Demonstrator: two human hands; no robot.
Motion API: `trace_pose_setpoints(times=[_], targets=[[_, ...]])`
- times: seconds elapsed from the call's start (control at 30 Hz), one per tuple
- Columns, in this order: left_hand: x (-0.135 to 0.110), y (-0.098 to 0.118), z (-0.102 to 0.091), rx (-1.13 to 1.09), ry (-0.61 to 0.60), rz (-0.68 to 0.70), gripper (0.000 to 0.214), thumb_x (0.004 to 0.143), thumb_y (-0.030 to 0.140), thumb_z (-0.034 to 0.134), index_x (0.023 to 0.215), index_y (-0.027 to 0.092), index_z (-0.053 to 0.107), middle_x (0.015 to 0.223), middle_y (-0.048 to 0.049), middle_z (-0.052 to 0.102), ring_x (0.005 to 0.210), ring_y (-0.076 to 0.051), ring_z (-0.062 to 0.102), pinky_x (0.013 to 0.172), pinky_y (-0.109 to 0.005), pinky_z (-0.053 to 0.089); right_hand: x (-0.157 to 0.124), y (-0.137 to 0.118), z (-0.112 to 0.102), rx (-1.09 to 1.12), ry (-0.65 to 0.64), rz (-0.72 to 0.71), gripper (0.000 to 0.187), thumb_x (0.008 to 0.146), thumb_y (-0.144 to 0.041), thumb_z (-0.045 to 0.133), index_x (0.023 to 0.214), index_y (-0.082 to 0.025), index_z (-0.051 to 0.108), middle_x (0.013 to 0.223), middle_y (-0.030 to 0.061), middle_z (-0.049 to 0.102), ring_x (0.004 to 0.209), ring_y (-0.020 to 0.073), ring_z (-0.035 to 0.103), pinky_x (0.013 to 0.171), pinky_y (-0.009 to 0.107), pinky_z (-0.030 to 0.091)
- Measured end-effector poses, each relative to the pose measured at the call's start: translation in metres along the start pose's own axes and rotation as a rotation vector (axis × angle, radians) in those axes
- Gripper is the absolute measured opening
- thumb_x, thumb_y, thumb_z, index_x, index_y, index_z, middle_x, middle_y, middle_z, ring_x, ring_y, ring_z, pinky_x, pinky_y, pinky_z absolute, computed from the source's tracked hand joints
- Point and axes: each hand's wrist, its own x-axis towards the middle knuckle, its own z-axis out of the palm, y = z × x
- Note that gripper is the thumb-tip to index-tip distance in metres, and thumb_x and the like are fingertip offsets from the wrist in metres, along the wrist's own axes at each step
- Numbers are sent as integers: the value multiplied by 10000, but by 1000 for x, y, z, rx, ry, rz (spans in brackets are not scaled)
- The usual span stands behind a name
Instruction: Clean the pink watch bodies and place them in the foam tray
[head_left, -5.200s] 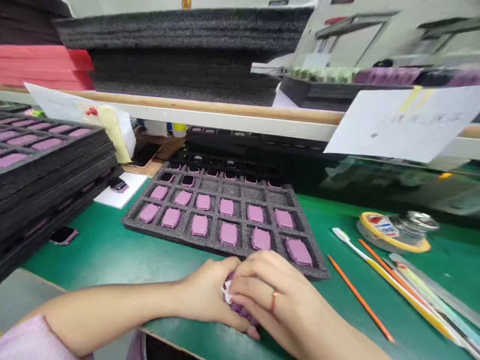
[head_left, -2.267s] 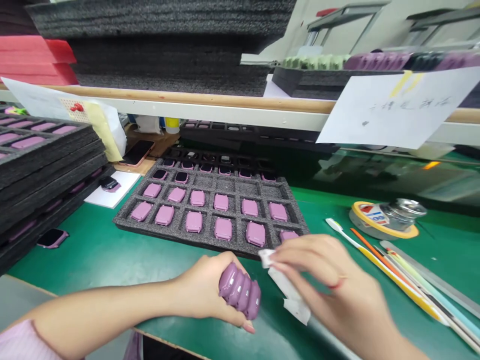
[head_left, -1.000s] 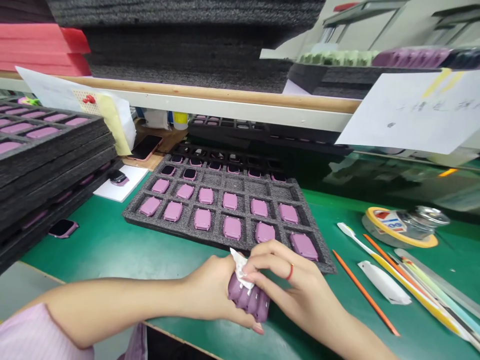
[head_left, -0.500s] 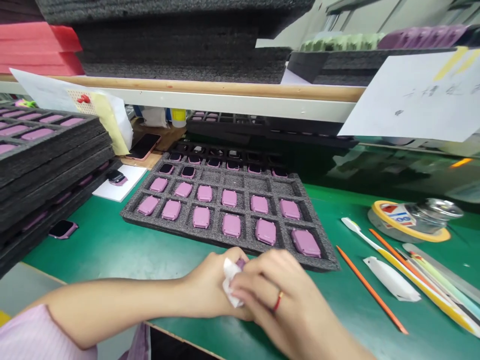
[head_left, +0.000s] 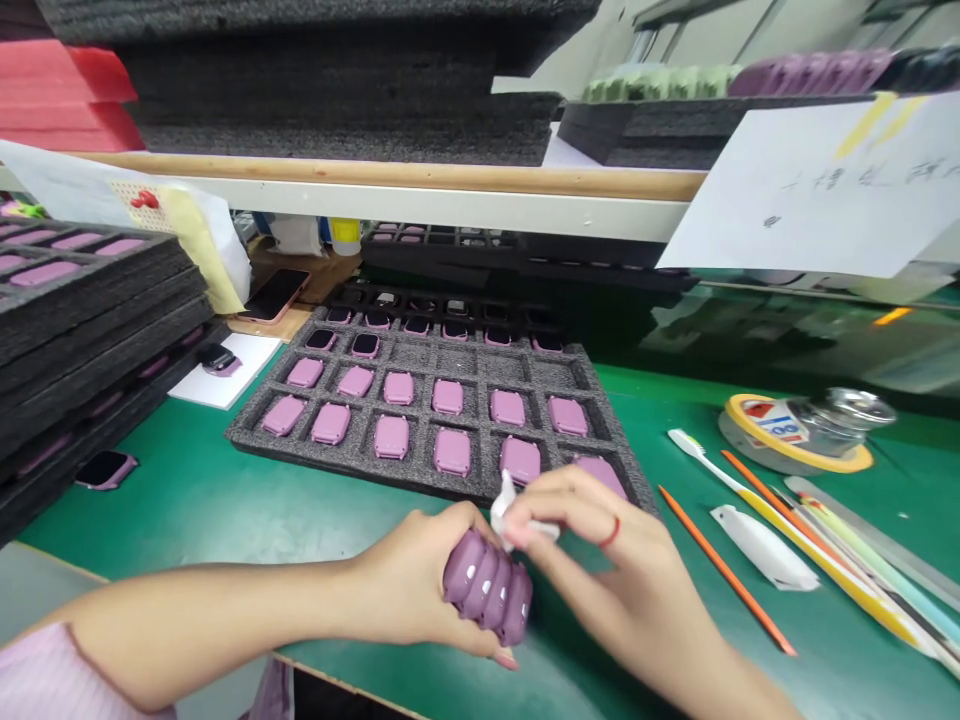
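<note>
My left hand [head_left: 420, 590] is closed around a stack of several purple watch cases [head_left: 487, 587], held on edge just above the green table. My right hand [head_left: 600, 560] pinches a small white wipe [head_left: 514, 515] right above the stack, its fingertips touching the top of the cases. A red ring shows on one finger of the right hand. Just behind both hands lies a dark foam tray [head_left: 420, 375] with rows of purple watch cases in its pockets.
A stack of foam trays [head_left: 82, 330] stands at the left. A loose watch [head_left: 105, 468] lies by it. To the right are an orange stick [head_left: 724, 570], a toothbrush [head_left: 697, 455], a white wrapper [head_left: 765, 548] and a tape roll [head_left: 795, 440]. A shelf [head_left: 420, 180] runs overhead.
My right hand lifted the wipe off the stack of cases, so the purple cases show again in my left hand. The view shifted a little to the right.
</note>
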Motion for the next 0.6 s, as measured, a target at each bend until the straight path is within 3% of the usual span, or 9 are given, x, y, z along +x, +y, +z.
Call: trace_pose_setpoints(times=[0.1,0.23,0.37,0.5,0.6], targets=[[1,-3,0,-72,11,24,532,530,282,883,912,212,520,720,67,623,660,-138,543,575,-224,385,-1,-2,0,46,-112,-97,117,949,-142,618,884,-230,658,829,14,693,740,150,634,674,287,519],[1,-5,2,-47,72,-6,594,502,285,904,957,204,530,750,50,638,714,-152,560,630,-241,416,-1,-2,-1,-112,75,-101,136,930,-88,620,959,-218,643,848,31,697,778,166,629,702,308,505],[0,-5,5,-103,67,39,520,527,242,866,910,205,517,719,58,620,647,-122,521,583,-225,392,-1,-3,-2,-56,-61,-155,122,959,-139,596,914,-234,656,826,20,698,747,159,631,680,296,510],[-5,0,6,-137,106,121,551,550,234,865,984,211,526,760,28,673,711,-168,618,703,-297,477,-2,9,-14,-298,111,-18,105,955,-171,596,892,-224,661,833,46,717,762,188,666,673,320,534],[-10,6,4,-176,141,195,574,569,277,883,1013,208,527,775,13,682,688,-171,632,721,-325,501,-6,20,-28,-263,-10,67,159,967,-241,574,844,-239,676,792,38,717,684,176,690,579,282,555]])
